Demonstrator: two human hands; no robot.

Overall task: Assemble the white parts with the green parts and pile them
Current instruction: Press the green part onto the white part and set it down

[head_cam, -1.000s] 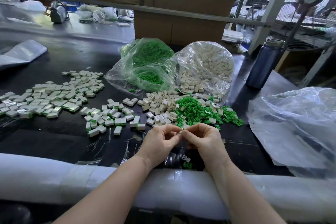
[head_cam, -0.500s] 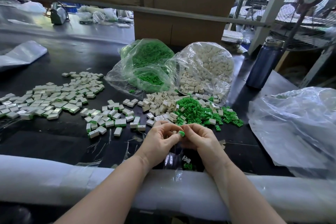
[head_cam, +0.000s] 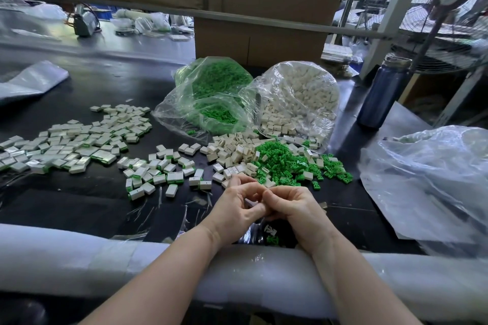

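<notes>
Head view: both hands, left hand [head_cam: 233, 208] and right hand [head_cam: 293, 206], curl together just before the green parts [head_cam: 287, 166], their catch hidden.

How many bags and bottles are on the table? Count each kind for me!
Bags holding green parts: 1
Bags holding white parts: 1
Other clear plastic bags (crumpled one at right, flat one at far left): 2
Blue bottles: 1
Total: 5
</notes>
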